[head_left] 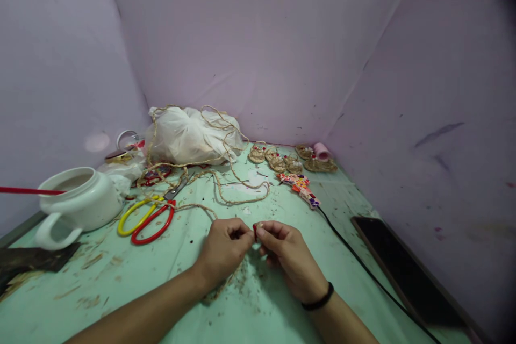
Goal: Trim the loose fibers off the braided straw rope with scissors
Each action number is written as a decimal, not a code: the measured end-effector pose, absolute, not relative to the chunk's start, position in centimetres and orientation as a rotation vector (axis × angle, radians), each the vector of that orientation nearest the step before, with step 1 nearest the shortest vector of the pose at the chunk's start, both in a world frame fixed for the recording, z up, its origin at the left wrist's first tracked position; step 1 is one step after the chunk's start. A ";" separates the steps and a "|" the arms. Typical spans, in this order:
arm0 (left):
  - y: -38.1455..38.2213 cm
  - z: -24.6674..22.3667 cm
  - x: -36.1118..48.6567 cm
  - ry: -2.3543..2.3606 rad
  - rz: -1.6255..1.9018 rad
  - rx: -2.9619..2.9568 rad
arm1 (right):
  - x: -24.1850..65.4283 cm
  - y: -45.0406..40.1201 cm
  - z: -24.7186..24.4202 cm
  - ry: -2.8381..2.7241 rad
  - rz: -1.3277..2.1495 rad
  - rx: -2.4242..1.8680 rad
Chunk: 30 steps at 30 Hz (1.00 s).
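Over the green tabletop, my left hand [226, 246] and my right hand [289, 253] meet at the fingertips, both closed in a pinch. A small dark red piece [255, 233], perhaps ribbon or cord, shows between them; its kind is too small to make out. My right thumb and forefinger grip it, and my left fingertips pinch at its other side. Braided straw cord [201, 207] runs from behind my left hand toward the scissors, and more of it shows below the palm. Whether the left fingers also hold this cord is hidden. A black band circles my right wrist.
Scissors [153, 231] with one yellow and one red handle lie left, beside a white teapot-like pot [86, 201]. Behind sits a white plastic bag [185, 134]. Small woven straw sandals [278, 161], a pink spool [321, 151], a patterned corded tool [300, 189] and a phone [403, 269] lie right.
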State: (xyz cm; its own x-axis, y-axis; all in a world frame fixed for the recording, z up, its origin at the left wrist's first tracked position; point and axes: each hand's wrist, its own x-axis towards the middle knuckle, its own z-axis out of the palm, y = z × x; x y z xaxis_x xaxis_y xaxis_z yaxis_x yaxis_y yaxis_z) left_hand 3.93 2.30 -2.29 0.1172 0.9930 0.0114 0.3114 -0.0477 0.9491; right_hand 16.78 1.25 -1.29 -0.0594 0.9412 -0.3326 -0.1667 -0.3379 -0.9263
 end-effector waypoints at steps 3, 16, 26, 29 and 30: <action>2.2 -2.3 4.0 1.291 0.963 1.512 | 16.8 1.2 -1.4 -0.910 1.549 -1.302; 2.3 -1.6 4.3 1.236 0.649 1.149 | 18.1 2.2 -1.4 -0.590 1.547 -1.192; 2.4 -1.3 4.2 1.150 0.612 1.125 | 18.5 2.4 -1.4 -0.478 1.619 -1.062; 2.5 -1.4 4.1 1.136 0.615 1.122 | 18.5 2.5 -1.5 -0.554 1.602 -1.083; 2.5 -1.5 4.1 1.124 0.618 1.119 | 18.5 2.5 -1.5 -0.573 1.593 -1.088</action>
